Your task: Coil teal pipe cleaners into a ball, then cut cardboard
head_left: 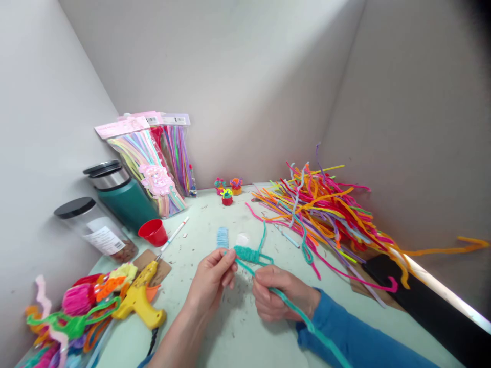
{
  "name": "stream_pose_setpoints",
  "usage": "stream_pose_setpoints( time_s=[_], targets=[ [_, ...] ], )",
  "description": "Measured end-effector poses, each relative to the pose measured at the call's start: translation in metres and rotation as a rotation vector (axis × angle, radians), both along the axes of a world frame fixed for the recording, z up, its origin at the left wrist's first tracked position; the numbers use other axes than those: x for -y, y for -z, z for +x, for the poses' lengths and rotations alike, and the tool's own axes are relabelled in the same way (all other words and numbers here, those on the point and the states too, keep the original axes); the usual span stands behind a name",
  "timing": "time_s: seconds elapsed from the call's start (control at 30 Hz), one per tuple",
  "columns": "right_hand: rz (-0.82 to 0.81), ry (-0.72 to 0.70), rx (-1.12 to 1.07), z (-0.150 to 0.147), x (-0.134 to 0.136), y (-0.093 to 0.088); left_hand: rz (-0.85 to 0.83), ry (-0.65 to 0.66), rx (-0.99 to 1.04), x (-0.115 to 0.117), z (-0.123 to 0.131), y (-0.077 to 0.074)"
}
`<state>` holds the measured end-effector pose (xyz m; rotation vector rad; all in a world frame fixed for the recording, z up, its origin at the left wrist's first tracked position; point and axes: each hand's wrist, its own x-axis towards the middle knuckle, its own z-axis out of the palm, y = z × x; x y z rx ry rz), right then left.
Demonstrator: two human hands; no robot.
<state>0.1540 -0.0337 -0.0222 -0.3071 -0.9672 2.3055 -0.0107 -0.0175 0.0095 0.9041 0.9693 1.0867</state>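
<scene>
My left hand [215,273] pinches the end of a teal pipe cleaner [293,305] between thumb and fingertips. Closed around the same strand, my right hand [282,294] holds it a short way along, and the rest trails toward the lower right. Just beyond my fingers is a coiled teal pipe-cleaner piece [247,254] with a bent loop and one end sticking up; whether it is joined to the held strand I cannot tell. A light blue wound piece [222,237] and a white round piece [243,239] lie behind it on the table.
Loose pipe cleaners [326,204] pile up at the right. Small pipe-cleaner flower pots [227,197] stand at the back. At left are a yellow glue gun [140,301], a red cup [153,232], a green bottle [126,197], a clear jar [97,230] and packaged pipe cleaners [141,163].
</scene>
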Motion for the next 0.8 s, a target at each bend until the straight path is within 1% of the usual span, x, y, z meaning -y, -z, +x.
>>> stream_pose_setpoints(
  time_s=[0.07, 0.1, 0.13, 0.17, 0.2, 0.23, 0.27, 0.3, 0.33, 0.37, 0.4, 0.47, 0.5, 0.53, 0.6, 0.67, 0.73, 0.8],
  targets=[
    [0.055, 0.071, 0.176, 0.004, -0.002, -0.002, 0.063, -0.128, -0.218, -0.003, -0.003, 0.001],
    [0.099, 0.118, 0.282, 0.007, -0.003, -0.003, 0.13, -0.198, -0.344, -0.002, -0.005, 0.0],
    [0.149, 0.17, 0.384, 0.009, -0.004, -0.004, 0.222, -0.248, -0.461, -0.001, -0.006, -0.001],
    [0.197, 0.211, 0.468, 0.01, -0.005, -0.004, 0.335, -0.26, -0.555, 0.001, -0.006, -0.003],
    [0.23, 0.238, 0.525, 0.011, -0.005, -0.004, 0.46, -0.222, -0.619, 0.004, -0.006, -0.005],
    [0.251, 0.252, 0.555, 0.011, -0.006, -0.004, 0.58, -0.133, -0.649, 0.007, -0.005, -0.007],
    [0.259, 0.254, 0.559, 0.011, -0.006, -0.004, 0.677, -0.012, -0.662, 0.01, -0.004, -0.009],
    [0.254, 0.242, 0.546, 0.01, -0.007, -0.003, 0.734, 0.112, -0.674, 0.013, -0.003, -0.011],
    [0.238, 0.228, 0.527, 0.01, -0.008, -0.002, 0.758, 0.205, -0.688, 0.014, -0.001, -0.011],
    [0.217, 0.228, 0.505, 0.01, -0.008, -0.001, 0.752, 0.251, -0.707, 0.015, 0.0, -0.011],
    [0.198, 0.248, 0.484, 0.01, -0.01, 0.0, 0.719, 0.251, -0.73, 0.014, 0.001, -0.009],
    [0.179, 0.348, 0.451, 0.012, -0.011, 0.0, 0.596, 0.177, -0.767, 0.011, 0.0, -0.005],
    [0.194, 0.423, 0.44, 0.012, -0.012, -0.001, 0.513, 0.145, -0.77, 0.01, 0.0, -0.003],
    [0.226, 0.493, 0.431, 0.013, -0.012, -0.003, 0.424, 0.14, -0.76, 0.008, 0.0, -0.001],
    [0.315, 0.562, 0.422, 0.014, -0.011, -0.008, 0.275, 0.196, -0.701, 0.007, 0.0, 0.0],
    [0.385, 0.55, 0.43, 0.014, -0.008, -0.013, 0.183, 0.278, -0.625, 0.007, 0.001, 0.001],
    [0.434, 0.541, 0.457, 0.013, -0.006, -0.015, 0.134, 0.36, -0.567, 0.008, 0.003, 0.001],
    [0.458, 0.586, 0.498, 0.012, -0.006, -0.015, 0.121, 0.434, -0.516, 0.009, 0.005, 0.002]
  ],
)
